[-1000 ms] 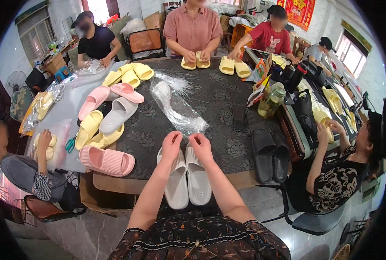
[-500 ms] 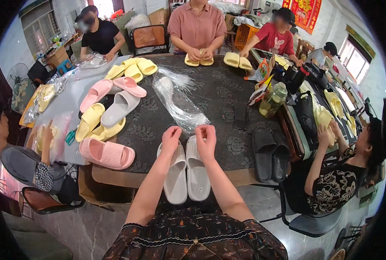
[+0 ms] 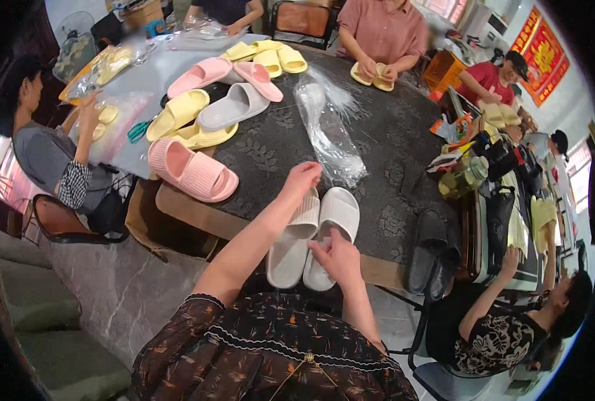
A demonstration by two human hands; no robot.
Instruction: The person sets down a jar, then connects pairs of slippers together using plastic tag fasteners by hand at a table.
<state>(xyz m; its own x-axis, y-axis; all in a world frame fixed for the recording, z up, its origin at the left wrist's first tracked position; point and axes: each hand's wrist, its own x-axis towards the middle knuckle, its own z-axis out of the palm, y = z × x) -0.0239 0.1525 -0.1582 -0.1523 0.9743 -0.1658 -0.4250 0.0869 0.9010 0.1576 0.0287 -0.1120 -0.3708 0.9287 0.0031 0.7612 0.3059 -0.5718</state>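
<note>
Two pale grey slide sandals lie side by side at the table's near edge, toes pointing away from me. My left hand (image 3: 303,179) is over the toe of the left slide (image 3: 289,257), fingers pinched together; whatever they may hold is too small to make out. My right hand (image 3: 341,259) reaches into the foot opening of the right slide (image 3: 341,208), index finger and thumb apart, near its strap and insole. Beyond the toes lies a pile of clear plastic bags and thin strands (image 3: 331,137).
Pink slides (image 3: 194,170), yellow slides (image 3: 180,115) and a grey slide (image 3: 234,110) lie to the left, by teal scissors (image 3: 138,131). Black slides (image 3: 426,250) sit at right, near a glass jar (image 3: 464,178). Several co-workers handle yellow slides around the tables.
My view has turned to the right. My right hand has drawn back from the toe to the right slide's opening; my left hand stays by the left toe, pinched.
</note>
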